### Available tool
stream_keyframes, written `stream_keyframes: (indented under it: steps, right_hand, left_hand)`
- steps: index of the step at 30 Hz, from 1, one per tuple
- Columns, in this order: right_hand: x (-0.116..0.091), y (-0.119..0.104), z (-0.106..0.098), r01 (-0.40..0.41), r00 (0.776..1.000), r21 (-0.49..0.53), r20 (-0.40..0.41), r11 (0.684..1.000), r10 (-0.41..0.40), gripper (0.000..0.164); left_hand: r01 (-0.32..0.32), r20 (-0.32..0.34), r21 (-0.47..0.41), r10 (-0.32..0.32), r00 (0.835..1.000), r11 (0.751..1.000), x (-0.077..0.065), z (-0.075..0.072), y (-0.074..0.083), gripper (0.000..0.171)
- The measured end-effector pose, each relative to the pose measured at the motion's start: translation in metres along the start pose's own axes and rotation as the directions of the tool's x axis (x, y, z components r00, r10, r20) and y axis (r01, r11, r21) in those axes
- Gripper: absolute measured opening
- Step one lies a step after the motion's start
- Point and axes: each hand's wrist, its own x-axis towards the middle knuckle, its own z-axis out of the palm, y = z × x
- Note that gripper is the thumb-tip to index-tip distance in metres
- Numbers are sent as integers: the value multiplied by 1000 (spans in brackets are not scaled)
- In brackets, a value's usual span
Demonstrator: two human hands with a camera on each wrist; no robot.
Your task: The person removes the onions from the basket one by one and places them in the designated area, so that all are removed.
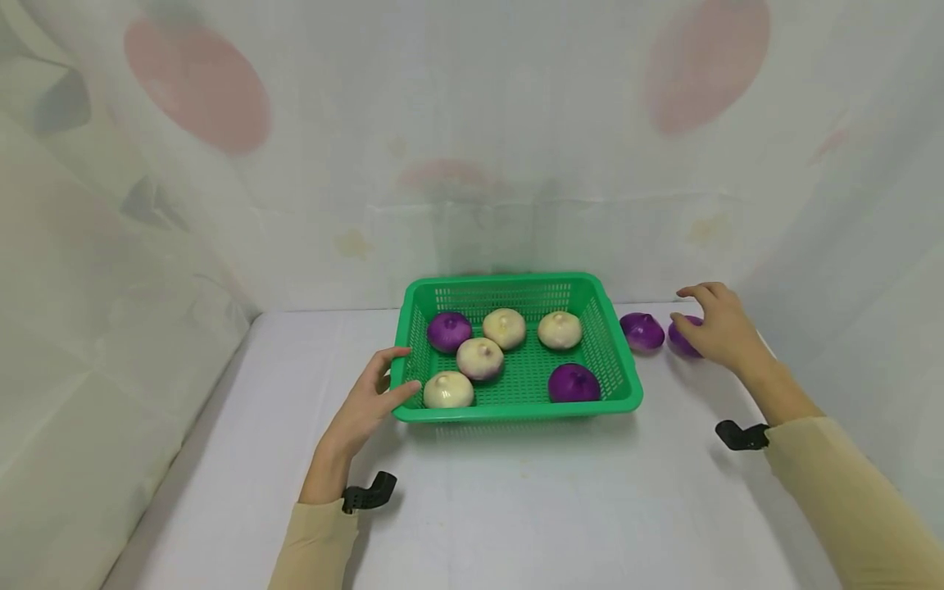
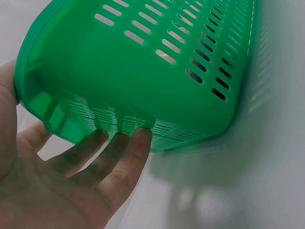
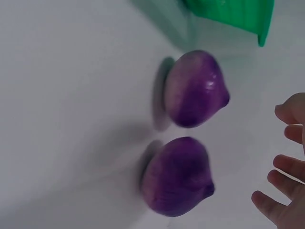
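Observation:
A green plastic basket (image 1: 516, 416) with slotted walls stands on the white table, holding several pale onions (image 1: 480, 359) and two purple onions, one at the back left (image 1: 449, 332) and one at the front right (image 1: 574, 383). My left hand (image 1: 372, 397) grips the basket's left end by the rim; in the left wrist view its fingertips (image 2: 143, 136) are against the outside wall. To the right of the basket lie two more purple onions, the nearer one (image 1: 642, 332) and the outer one (image 1: 682, 336). My right hand (image 1: 723, 328) is over the outer onion, fingers spread and holding nothing.
A white cloth covers the table (image 1: 516, 508). Pale hanging sheeting (image 1: 472, 106) with faded red spots rises behind it, and more sheeting (image 1: 96, 328) stands on the left. Each wrist wears a black camera mount.

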Motion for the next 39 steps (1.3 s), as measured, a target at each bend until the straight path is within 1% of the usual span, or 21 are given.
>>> stream_keyframes:
  steps: [8, 16, 18, 23, 25, 30, 34, 39]
  right_hand:
    - [5, -29, -11, 106, 992, 7, -73, 994, -105, 34]
    - [8, -56, -21, 115, 992, 62, -52, 991, -111, 36]
    - [10, -63, -23, 145, 988, 77, -67, 986, -140, 36]
    - [15, -79, -25, 241, 967, 86, -105, 967, -232, 34]
    - [16, -85, -26, 258, 963, 84, -97, 962, -250, 34]
    - [16, -96, -26, 273, 961, 82, -68, 959, -267, 34]
    - [20, -107, -25, 294, 955, 82, -54, 952, -290, 34]
    - [23, -121, -22, 312, 950, 105, -5, 944, -313, 33]
  left_hand:
    - [3, 0, -9, -3, 1000, 1000, 0, 0, 3, 63]
    - [-12, -1, -4, 12, 1000, 1000, 0, -1, 2, 63]
    - [-12, 1, -5, 12, 1000, 1000, 0, -1, 2, 63]
    - [-18, 0, -7, 18, 1000, 1000, 0, -2, 1, 63]
    - [-15, -2, -3, 15, 1000, 1000, 1, -1, 1, 62]
    - [-5, -1, -3, 5, 1000, 1000, 1, 0, 2, 62]
    - [-8, -1, -12, 8, 1000, 1000, 0, 0, 2, 63]
    - [-4, 3, -20, 4, 1000, 1000, 0, 0, 2, 64]
